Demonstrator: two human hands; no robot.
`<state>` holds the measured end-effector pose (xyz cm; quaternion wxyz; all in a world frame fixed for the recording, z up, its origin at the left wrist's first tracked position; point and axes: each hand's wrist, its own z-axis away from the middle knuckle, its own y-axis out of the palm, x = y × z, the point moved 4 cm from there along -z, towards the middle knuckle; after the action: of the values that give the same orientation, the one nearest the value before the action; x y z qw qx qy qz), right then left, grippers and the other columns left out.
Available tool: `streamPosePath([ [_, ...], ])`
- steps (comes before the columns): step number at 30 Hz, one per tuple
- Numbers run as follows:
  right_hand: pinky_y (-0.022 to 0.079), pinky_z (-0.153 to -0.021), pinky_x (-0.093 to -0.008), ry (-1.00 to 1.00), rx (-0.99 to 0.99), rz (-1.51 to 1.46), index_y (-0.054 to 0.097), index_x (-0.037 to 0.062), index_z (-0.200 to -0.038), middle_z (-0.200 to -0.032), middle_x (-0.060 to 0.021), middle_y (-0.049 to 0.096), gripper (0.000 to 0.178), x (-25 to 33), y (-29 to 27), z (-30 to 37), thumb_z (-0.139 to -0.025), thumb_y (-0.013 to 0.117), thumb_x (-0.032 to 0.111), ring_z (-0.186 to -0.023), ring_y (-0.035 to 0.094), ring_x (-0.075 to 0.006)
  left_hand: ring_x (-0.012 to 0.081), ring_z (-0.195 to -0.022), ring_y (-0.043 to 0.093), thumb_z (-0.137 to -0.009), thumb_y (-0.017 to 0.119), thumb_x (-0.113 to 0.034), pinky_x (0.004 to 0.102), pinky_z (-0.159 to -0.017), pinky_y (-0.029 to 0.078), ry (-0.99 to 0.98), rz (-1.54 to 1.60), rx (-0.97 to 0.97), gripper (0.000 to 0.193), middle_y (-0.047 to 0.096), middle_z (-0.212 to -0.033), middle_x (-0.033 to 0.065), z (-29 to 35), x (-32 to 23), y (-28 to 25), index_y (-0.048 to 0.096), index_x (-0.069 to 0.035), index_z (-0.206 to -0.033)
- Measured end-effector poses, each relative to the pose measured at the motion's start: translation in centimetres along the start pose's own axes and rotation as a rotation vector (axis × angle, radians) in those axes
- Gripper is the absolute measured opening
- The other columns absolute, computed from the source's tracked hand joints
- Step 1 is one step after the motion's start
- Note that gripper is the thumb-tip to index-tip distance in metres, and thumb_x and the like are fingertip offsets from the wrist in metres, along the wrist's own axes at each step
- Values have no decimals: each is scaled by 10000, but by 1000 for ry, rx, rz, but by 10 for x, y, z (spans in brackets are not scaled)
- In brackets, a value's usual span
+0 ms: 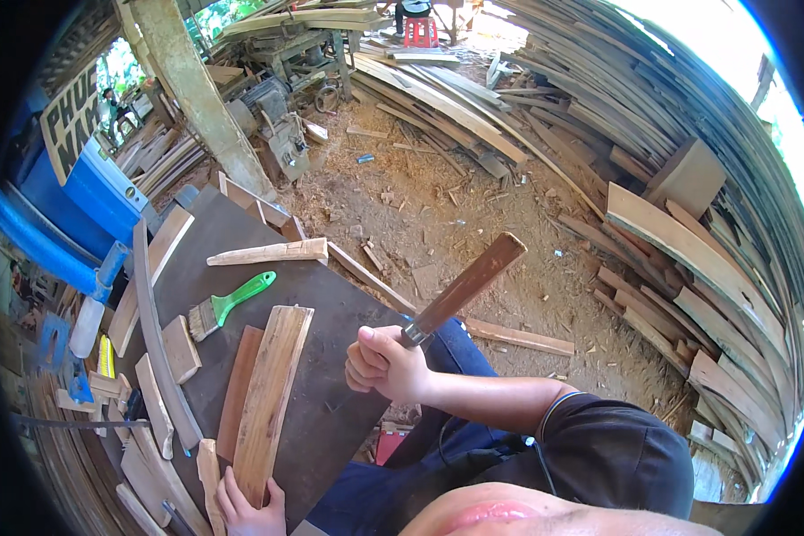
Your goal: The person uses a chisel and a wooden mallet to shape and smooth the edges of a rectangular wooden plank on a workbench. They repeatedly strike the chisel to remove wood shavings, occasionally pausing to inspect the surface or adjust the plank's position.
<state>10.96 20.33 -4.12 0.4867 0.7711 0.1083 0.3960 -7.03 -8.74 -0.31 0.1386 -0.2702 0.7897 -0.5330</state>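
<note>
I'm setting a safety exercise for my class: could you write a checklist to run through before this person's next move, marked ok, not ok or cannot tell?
1. Left hand on the pale wooden piece: ok, at its near end.
2. Right hand gripping the brown tool: ok.
3. Hands apart: ok.
4. Tool's lower end safe: cannot tell, the hand hides it.
5. Dark tabletop free of loose things: not ok, a green-handled brush and reddish strip lie there.

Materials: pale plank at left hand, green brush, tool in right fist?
Plank: wood, seemingly unfinished; visible grain, rough edge.
Brush: handle probably plastic, smooth uniform green; bristles pale, fibre unclear.
Tool: matte brown shaft, wood or rusted metal, unclear; collar looks metallic, slight sheen.
</note>
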Motion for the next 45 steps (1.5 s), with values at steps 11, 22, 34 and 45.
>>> streamPosePath([
  [11, 365, -518, -354, 41, -13, 54, 364, 121, -607, -540, -7, 322, 517, 3, -2, -1, -1085, 374, 317, -496, 329, -162, 410, -1095, 601, -784, 737, -299, 496, -904, 509, -125, 137, 31, 619, 600, -1176, 205, 1, -6, -2, 583, -19, -1313],
  [22, 334, -491, -337, 60, -67, 22, 348, 117, -604, -541, -7, 324, 526, 4, -2, -3, -1084, 418, 321, -479, 305, -147, 421, -1069, 608, -793, 742, -316, 503, -881, 504, -75, 168, -44, 596, 616, -1154, 208, 2, -8, -1, 596, -5, -1281],
  [34, 341, -506, -337, 9, 34, 12, 352, 112, -616, -552, -8, 334, 515, 2, 0, -1, -1084, 426, 314, -497, 317, -149, 406, -1076, 607, -815, 738, -305, 497, -892, 500, -136, 159, -26, 563, 629, -1142, 201, -2, -15, -10, 606, -8, -1274],
  [45, 344, -503, -341, 32, -28, 57, 356, 132, -592, -527, 5, 311, 525, 5, 0, -3, -1075, 394, 333, -476, 308, -148, 371, -1018, 627, -814, 724, -428, 481, -853, 515, -112, 129, -93, 586, 637, -1126, 148, 1, -9, 0, 636, -33, -1239],
])
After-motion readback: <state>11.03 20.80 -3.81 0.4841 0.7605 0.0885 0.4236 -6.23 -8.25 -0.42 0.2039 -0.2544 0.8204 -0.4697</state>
